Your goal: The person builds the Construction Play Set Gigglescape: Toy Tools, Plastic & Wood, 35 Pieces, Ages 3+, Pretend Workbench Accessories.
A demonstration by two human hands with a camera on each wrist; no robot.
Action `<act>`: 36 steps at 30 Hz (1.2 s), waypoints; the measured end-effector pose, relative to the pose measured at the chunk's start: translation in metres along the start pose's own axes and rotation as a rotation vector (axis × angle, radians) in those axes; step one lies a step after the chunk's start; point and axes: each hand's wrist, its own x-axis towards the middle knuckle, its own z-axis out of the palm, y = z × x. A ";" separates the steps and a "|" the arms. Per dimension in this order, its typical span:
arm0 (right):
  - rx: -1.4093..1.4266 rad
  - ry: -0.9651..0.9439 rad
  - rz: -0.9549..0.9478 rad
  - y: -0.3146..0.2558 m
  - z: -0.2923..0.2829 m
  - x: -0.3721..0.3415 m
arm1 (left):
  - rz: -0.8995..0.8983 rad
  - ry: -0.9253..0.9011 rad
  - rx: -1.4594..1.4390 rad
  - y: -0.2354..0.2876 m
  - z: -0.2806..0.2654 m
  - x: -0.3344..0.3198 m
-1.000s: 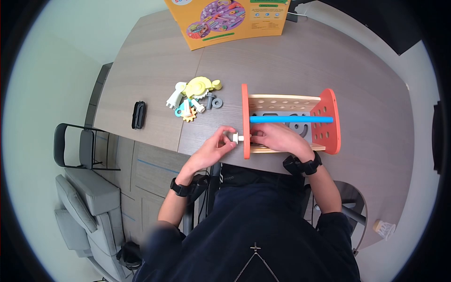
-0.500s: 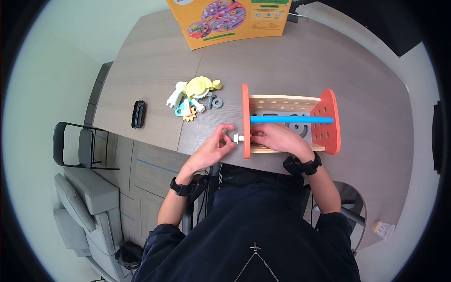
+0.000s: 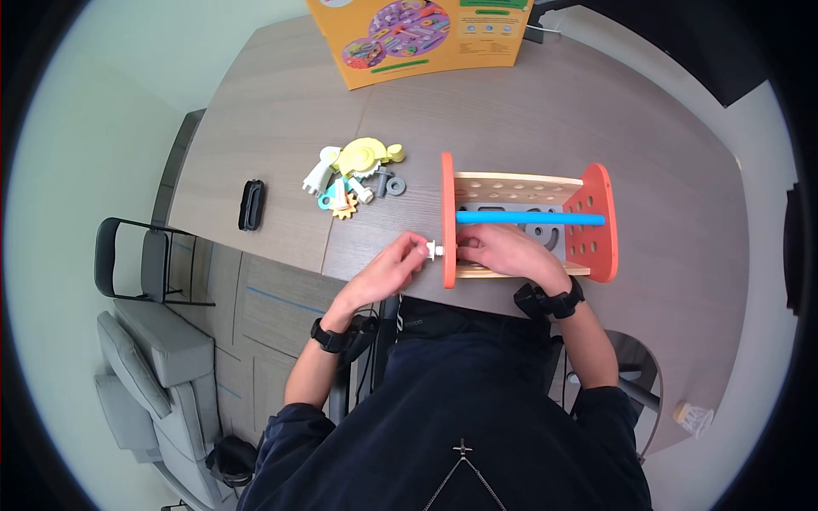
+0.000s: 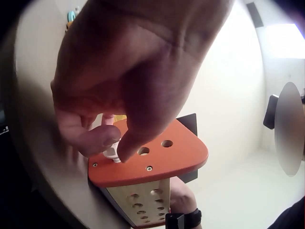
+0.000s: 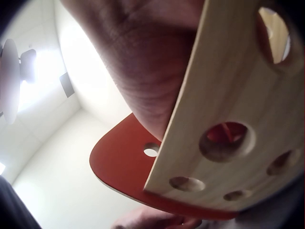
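A white toy bolt (image 3: 434,249) sticks out of the near-left part of a wooden toy toolbox's red end panel (image 3: 448,192). My left hand (image 3: 388,271) pinches the head of this bolt between thumb and forefinger; the left wrist view shows the fingertips around the white head (image 4: 112,152) close to the panel. Reaching into the toolbox under its blue handle rod (image 3: 528,218), my right hand (image 3: 509,254) has its fingertips at the panel's inner face, opposite the bolt. The wooden side (image 5: 228,95) hides those fingertips in the right wrist view, so I cannot tell what they hold.
Left of the toolbox lies a pile of toy parts: a yellow round piece (image 3: 362,155), an orange gear (image 3: 344,206), a grey bolt (image 3: 383,181) and a grey ring (image 3: 396,186). A black case (image 3: 251,204) lies farther left. A yellow printed box (image 3: 426,43) stands at the back.
My left fingers, spread apart around the bolt head half a second ago, have closed in on it. The right hand stays inside the toolbox.
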 end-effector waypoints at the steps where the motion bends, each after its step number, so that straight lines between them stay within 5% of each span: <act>1: 0.000 -0.005 0.005 -0.001 -0.001 0.000 | -0.020 -0.001 0.024 -0.006 -0.003 0.005; 6: 0.003 0.004 -0.006 -0.001 -0.001 -0.001 | 0.024 -0.086 0.083 -0.016 -0.009 0.013; 9: 0.013 0.008 -0.008 -0.005 -0.003 -0.003 | 0.240 0.089 0.000 -0.004 0.006 0.003; 15: 0.021 0.020 -0.031 -0.002 0.001 -0.001 | -0.074 0.032 0.146 -0.011 -0.008 0.014; 18: 0.017 0.010 -0.026 -0.003 -0.001 -0.001 | -0.007 -0.085 0.104 -0.022 -0.009 0.017; 22: 0.019 0.018 -0.041 0.001 0.001 0.001 | 0.273 0.100 0.051 -0.009 0.005 0.006; 27: 0.014 0.029 -0.050 0.002 0.002 0.001 | -0.084 -0.011 0.127 -0.008 -0.011 0.013; 30: 0.034 0.033 -0.056 0.002 0.003 0.001 | -0.044 -0.115 0.068 -0.022 -0.011 0.019; 32: 0.050 0.032 -0.056 0.004 0.003 0.001 | 0.132 0.013 0.018 -0.012 0.002 0.010; 36: 0.072 0.039 -0.073 0.012 0.009 0.006 | 0.159 0.078 0.041 0.000 0.005 0.003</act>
